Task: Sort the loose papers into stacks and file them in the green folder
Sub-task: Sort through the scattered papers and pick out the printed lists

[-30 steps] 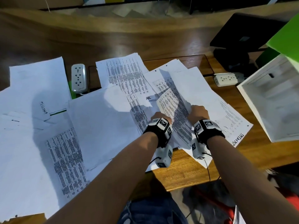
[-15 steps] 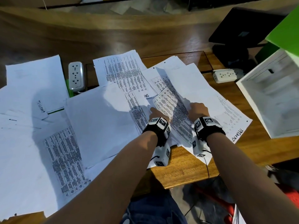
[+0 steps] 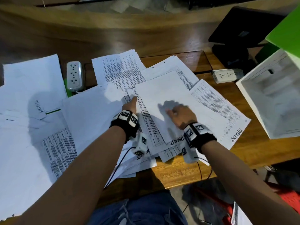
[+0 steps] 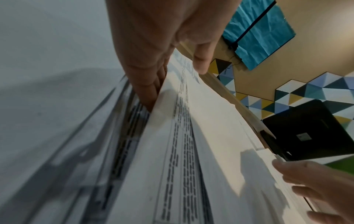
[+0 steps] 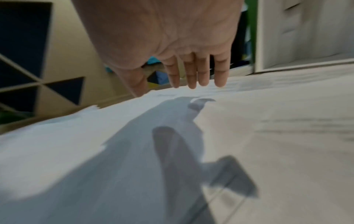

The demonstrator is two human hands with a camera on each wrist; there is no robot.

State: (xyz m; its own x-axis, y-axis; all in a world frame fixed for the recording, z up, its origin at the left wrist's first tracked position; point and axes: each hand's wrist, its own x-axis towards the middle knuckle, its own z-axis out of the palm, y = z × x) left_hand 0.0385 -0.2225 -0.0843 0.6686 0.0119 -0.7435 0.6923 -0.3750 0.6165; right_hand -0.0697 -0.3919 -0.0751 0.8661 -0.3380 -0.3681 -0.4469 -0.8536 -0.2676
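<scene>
Loose white papers, some printed and some blank, cover the wooden table. My left hand is at the left edge of the middle pile. Its fingers are slid under a printed sheet and the thumb lies over it. My right hand lies flat with straight fingers on a blank sheet atop that pile. The green folder stands open at the far right, its white inside showing.
A power strip lies between papers at the back left, another at the back right. A black device stands behind the folder. More sheets spread over the left side. Bare wood shows near the front edge.
Both hands earlier held a printed sheet between them. Now a blank sheet lies on the pile, my right hand has flattened on it, and my left hand has shifted to its left edge.
</scene>
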